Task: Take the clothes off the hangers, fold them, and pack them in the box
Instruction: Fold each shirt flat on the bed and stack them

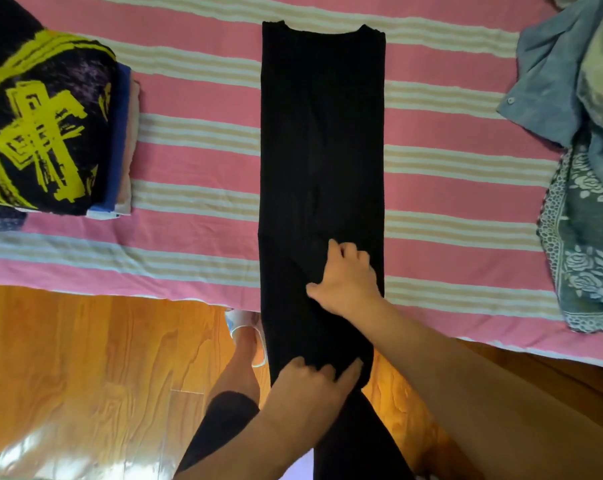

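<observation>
Black top (pixel 322 133), folded to a long strip, lies across striped bed (pixel 196 161), hem hanging off edge. L hand (pixel 310 379) grips hem; R hand (pixel 348 278) presses fabric, fingers curled. Folded stack (pixel 50 133) at left, loose clothes (pixel 584 133) at right.

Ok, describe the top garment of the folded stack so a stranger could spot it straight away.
Start at the pink striped bedsheet and go to its left edge, where a folded stack sits. The top piece is a black knit; unlike the plain blue and pale layers under it, it bears a bright yellow cross pattern.
</observation>
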